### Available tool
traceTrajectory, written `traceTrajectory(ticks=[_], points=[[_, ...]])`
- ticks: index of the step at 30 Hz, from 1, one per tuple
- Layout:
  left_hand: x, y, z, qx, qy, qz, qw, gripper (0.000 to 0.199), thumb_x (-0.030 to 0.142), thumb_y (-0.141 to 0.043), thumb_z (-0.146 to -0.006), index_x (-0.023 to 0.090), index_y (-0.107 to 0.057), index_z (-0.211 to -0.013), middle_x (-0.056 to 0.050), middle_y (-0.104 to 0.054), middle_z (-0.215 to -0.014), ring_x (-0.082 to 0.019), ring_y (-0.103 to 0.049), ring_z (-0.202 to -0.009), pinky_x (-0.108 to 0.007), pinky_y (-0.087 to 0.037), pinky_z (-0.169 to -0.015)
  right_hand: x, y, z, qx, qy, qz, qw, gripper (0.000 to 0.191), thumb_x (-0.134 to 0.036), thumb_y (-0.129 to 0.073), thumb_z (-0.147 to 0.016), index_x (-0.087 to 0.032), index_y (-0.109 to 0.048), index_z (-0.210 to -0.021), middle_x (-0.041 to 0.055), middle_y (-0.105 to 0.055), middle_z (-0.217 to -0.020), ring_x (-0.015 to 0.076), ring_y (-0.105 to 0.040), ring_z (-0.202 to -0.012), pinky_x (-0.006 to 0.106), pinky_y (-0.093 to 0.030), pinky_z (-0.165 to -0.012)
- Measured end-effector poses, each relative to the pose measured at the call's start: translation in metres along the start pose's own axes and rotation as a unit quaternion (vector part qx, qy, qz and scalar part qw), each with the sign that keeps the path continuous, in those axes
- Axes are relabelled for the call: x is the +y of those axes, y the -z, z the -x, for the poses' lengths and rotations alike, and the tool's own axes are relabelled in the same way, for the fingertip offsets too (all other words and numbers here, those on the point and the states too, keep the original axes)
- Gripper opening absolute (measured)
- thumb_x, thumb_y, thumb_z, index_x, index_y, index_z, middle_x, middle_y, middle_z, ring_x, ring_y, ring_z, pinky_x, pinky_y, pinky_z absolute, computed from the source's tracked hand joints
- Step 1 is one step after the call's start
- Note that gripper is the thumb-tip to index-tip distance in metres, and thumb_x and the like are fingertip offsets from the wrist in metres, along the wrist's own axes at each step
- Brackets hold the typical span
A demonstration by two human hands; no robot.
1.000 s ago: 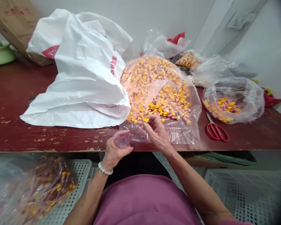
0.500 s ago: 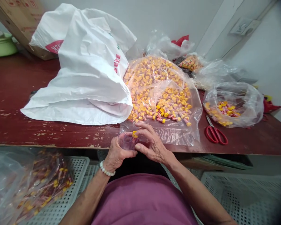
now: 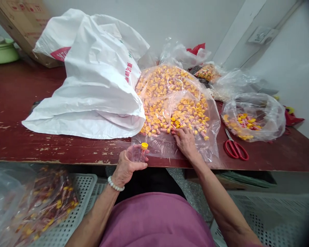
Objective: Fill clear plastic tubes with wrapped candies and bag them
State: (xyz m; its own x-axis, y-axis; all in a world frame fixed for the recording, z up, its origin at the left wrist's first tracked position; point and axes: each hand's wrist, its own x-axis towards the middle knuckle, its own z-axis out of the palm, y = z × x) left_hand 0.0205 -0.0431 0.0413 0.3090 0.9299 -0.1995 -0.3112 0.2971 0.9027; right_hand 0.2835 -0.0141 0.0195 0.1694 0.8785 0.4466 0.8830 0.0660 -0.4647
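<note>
At the table's front edge, my left hand [image 3: 127, 164], with a bead bracelet at the wrist, is closed round a clear plastic holder [image 3: 136, 154]. One small tube with a yellow cap [image 3: 144, 146] stands upright in the holder. My right hand [image 3: 185, 140] reaches to the mouth of a large clear bag [image 3: 213, 120]. Its fingertips are among the red-and-white pieces with yellow caps [image 3: 176, 122] there. What they grip, if anything, is hidden.
A big white sack [image 3: 92, 85] lies left of the clear bag. Red-handled scissors [image 3: 235, 149] and a smaller clear bag [image 3: 270, 120] are on the right. Below the table [image 3: 54, 152], a white perforated crate [image 3: 86, 185] holds bagged pieces at the left.
My right hand has left the holder and moved forward and right to the pieces in the bag. My left hand still holds the holder, and the capped tube in it now shows clearly.
</note>
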Motion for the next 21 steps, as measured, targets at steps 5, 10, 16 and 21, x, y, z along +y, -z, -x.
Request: traceTrajectory(ticks=[5,10,16,21], points=[[0.002,-0.006,0.0,0.001,-0.018,-0.054,0.998,0.056,0.006,-0.079,-0.046,0.014,-0.061,-0.099,-0.008,-0.071,-0.091,-0.016,-0.065,-0.07,-0.03,-0.054,-0.068,-0.015,0.018,0.009,0.011,-0.013,-0.119,0.993,0.021,-0.032,-0.051,-0.09,-0.018,-0.063,-0.098,0.0082,-0.065,-0.092,0.0194,-0.059,-0.084,0.036,-0.048,-0.079],[0.004,-0.016,-0.002,0.013,-0.05,-0.129,0.99,0.05,0.005,-0.077,-0.046,0.014,-0.064,-0.094,-0.005,-0.069,-0.088,-0.019,-0.065,-0.077,-0.03,-0.054,-0.072,-0.09,0.056,0.026,-0.115,0.146,-0.253,0.949,0.018,-0.024,-0.046,-0.093,-0.023,-0.063,-0.1,0.0055,-0.061,-0.098,0.016,-0.059,-0.093,0.032,-0.049,-0.082],[0.003,-0.017,-0.002,-0.012,-0.084,-0.167,0.982,0.048,0.006,-0.076,-0.05,0.014,-0.065,-0.096,-0.007,-0.07,-0.091,-0.021,-0.066,-0.082,-0.032,-0.052,-0.078,-0.108,0.054,0.032,-0.144,0.214,-0.231,0.938,0.034,-0.023,-0.049,-0.092,-0.026,-0.047,-0.126,0.0075,-0.06,-0.113,0.0171,-0.058,-0.101,0.035,-0.05,-0.088],[0.0,-0.013,-0.002,0.0,-0.057,-0.148,0.987,0.053,0.01,-0.08,-0.047,0.012,-0.064,-0.098,-0.008,-0.07,-0.09,-0.021,-0.065,-0.081,-0.031,-0.052,-0.076,-0.103,0.044,0.04,-0.115,0.196,-0.194,0.955,0.038,-0.036,-0.063,-0.081,-0.024,-0.05,-0.115,0.0112,-0.05,-0.117,0.0249,-0.048,-0.114,0.044,-0.044,-0.095]])
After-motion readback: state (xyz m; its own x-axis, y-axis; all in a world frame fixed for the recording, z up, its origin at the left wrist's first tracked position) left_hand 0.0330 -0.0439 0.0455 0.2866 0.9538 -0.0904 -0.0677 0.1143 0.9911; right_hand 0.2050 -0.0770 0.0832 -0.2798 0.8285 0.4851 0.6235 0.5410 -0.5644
